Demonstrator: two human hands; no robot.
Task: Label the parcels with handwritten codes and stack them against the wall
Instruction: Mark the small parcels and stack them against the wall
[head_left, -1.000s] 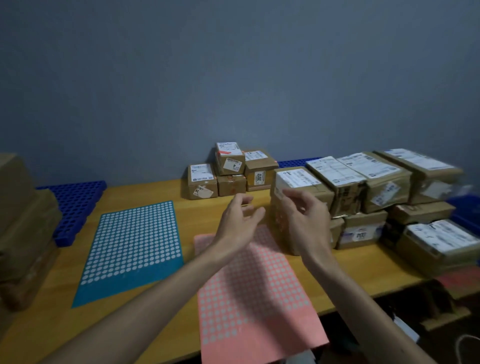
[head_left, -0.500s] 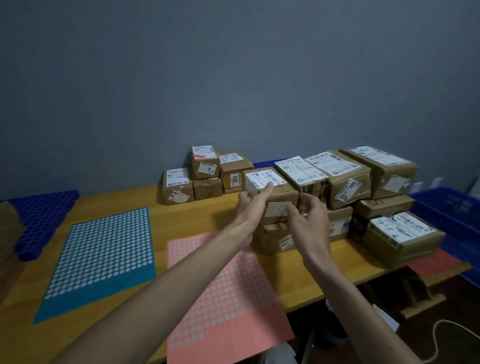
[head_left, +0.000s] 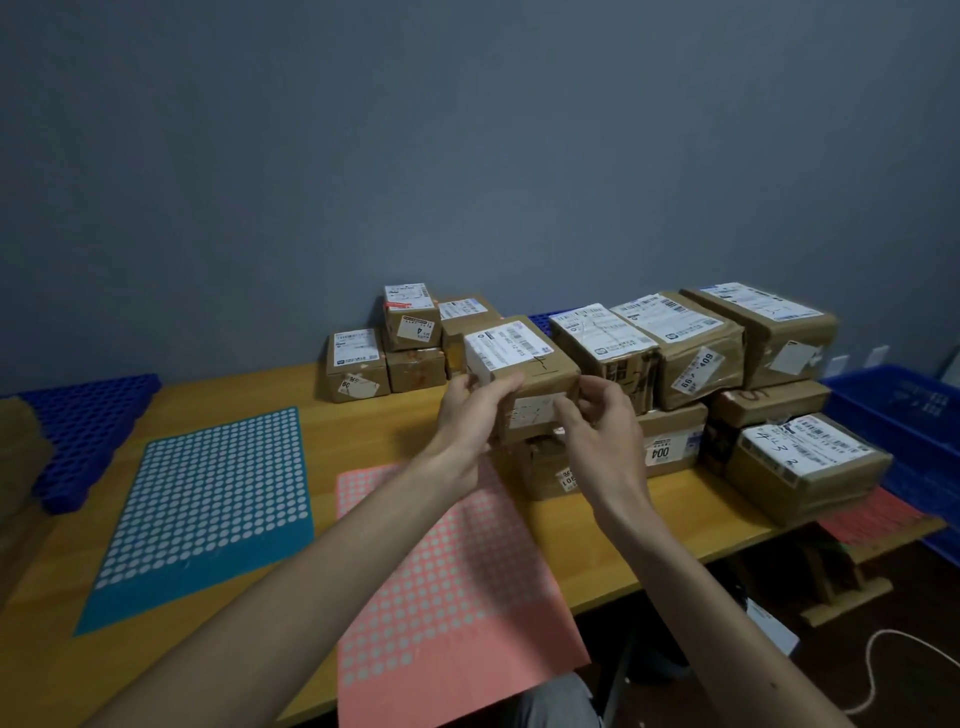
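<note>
A small brown parcel (head_left: 524, 364) with a white shipping label sits on top of another box (head_left: 540, 462) at the centre of the wooden table (head_left: 249, 389). My left hand (head_left: 475, 415) grips its left front corner. My right hand (head_left: 597, 415) pinches its front face, where a pale sticker shows. More labelled parcels (head_left: 691, 343) are stacked to the right against the grey wall. A smaller pile of parcels (head_left: 395, 348) stands behind on the left.
A blue sticker sheet (head_left: 202, 509) and a pink sticker sheet (head_left: 447, 587) lie on the table in front. Blue perforated trays (head_left: 83, 421) sit at the left, a blue crate (head_left: 904, 415) at the right. A white cable (head_left: 893, 670) lies on the floor.
Both hands have moved forward from above the pink sheet onto the small parcel and taken hold of it. The view has shifted to the right.
</note>
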